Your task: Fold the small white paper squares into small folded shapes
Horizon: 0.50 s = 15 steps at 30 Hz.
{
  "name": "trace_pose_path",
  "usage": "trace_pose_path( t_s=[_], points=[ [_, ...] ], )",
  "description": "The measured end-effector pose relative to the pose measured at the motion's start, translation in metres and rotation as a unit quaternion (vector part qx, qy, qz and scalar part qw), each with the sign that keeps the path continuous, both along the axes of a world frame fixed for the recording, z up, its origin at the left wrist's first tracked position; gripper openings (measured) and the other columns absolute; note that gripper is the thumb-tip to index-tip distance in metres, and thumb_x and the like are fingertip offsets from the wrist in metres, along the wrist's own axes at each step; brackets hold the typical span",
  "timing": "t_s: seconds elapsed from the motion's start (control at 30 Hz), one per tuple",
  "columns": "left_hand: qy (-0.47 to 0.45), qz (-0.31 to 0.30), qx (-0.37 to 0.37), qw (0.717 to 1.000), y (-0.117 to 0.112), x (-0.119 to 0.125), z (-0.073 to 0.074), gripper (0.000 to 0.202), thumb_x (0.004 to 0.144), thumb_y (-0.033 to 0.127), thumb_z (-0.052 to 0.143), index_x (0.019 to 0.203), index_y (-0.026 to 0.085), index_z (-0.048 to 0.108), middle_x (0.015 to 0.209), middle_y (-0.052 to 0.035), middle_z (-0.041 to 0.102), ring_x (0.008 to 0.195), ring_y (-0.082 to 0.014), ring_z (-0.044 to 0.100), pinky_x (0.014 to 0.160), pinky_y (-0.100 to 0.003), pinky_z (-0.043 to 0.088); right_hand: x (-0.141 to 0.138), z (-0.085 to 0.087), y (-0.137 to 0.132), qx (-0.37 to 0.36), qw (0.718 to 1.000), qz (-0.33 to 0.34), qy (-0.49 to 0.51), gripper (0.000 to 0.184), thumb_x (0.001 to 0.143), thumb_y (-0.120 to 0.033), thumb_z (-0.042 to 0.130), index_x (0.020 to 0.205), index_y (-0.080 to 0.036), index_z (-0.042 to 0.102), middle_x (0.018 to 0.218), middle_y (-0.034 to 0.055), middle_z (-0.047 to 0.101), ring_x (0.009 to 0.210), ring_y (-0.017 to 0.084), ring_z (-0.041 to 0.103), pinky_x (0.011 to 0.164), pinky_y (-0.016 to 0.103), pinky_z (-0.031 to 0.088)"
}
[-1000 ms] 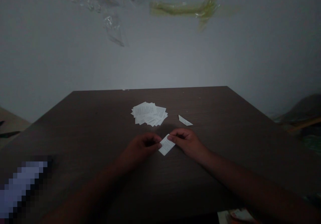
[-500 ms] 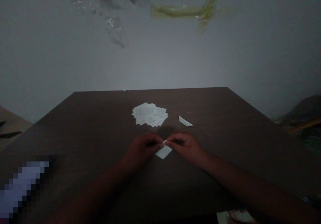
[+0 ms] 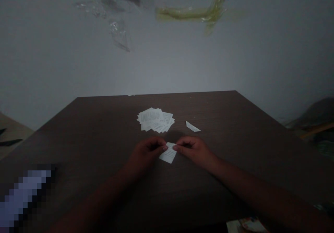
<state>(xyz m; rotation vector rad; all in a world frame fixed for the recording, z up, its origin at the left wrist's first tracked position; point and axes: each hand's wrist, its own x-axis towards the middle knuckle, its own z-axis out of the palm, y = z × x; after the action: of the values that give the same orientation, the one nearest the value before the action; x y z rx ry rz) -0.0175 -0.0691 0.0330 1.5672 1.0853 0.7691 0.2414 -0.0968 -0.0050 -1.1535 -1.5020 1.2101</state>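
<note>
A small piece of printed white paper (image 3: 168,154) is held between my two hands, low over the table. My left hand (image 3: 147,153) pinches its left edge between thumb and fingers. On the opposite edge, my right hand (image 3: 193,149) grips it the same way. Beyond my hands lies a loose pile of printed paper pieces (image 3: 156,119), overlapping at many angles. A narrow folded paper strip (image 3: 193,126) with slanted ends rests to the right of the pile.
The dark wooden table (image 3: 104,121) reaches back to a grey wall (image 3: 167,59) bearing strips of yellow tape (image 3: 188,14) and clear tape. At the lower left is a pixelated, blurred object (image 3: 24,194). Something printed (image 3: 247,225) shows below the table's front edge.
My hands have spread slightly apart along the paper's upper edge. The paper has turned and more of its top now shows between the thumbs. The pile and the folded strip stay put.
</note>
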Motion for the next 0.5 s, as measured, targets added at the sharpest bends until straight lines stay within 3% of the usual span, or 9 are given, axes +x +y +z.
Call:
trace_pose_path(
  t_s=[0.3, 0.5],
  points=[
    [-0.019, 0.04, -0.014, 0.999, -0.003, 0.005, -0.004, 0.032, 0.088, 0.056, 0.094, 0.091, 0.026, 0.086, 0.092, -0.0023, 0.084, 0.088, -0.0263, 0.075, 0.083, -0.036, 0.06, -0.003, 0.0, 0.004, -0.028, 0.999, -0.015, 0.03, 0.041, 0.097, -0.058, 0.101, 0.08, -0.028, 0.08, 0.078, -0.0014, 0.074, 0.075, 0.019, 0.062, 0.076, 0.036, 0.055],
    [-0.043, 0.07, -0.008, 0.997, -0.004, 0.01, -0.005, 0.038, 0.084, 0.062, 0.096, 0.09, 0.027, 0.081, 0.091, -0.0023, 0.082, 0.09, -0.0276, 0.076, 0.085, -0.039, 0.061, -0.011, -0.003, 0.0, -0.037, 0.996, -0.04, 0.07, 0.046, 0.093, -0.07, 0.104, 0.085, -0.029, 0.085, 0.08, 0.0, 0.076, 0.078, 0.021, 0.065, 0.073, 0.036, 0.054]
  ],
)
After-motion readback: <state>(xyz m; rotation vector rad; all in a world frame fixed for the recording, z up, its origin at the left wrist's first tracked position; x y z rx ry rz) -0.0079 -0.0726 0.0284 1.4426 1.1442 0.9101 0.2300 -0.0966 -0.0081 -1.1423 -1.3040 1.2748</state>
